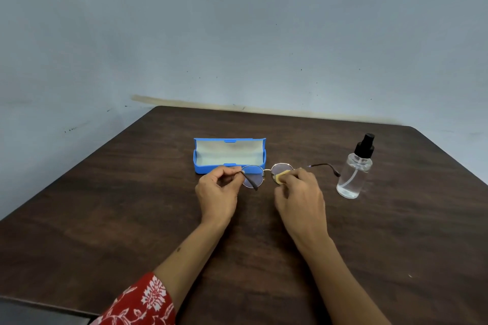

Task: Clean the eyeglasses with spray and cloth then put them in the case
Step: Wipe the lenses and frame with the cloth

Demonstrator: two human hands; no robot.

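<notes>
Right now both hands are busy over the dark brown wooden table (132, 219). Between them sit the round thin-metal-framed eyeglasses (264, 174), held up just off the tabletop. The left hand (217, 192) has its fingers curled, thumb and forefinger pinching the frame at the hinge of the near temple arm, which folds down across the lens beside that hand. The right hand (299, 195) is curled too, pressing a small pale yellow cloth (280, 176) against the lens on its side; only a corner of the cloth shows past the fingertips. The other temple arm sticks out past the right hand toward the clear plastic spray bottle with a black pump top (355, 169), which stands upright on the table, out beyond the right hand and apart from it. Just behind the left hand, touching nothing I can make out, lies the bright blue hard eyeglass case (203, 166), lid open, its cream lining showing. A red sleeve with a white floral print (142, 303) covers the left upper forearm.
</notes>
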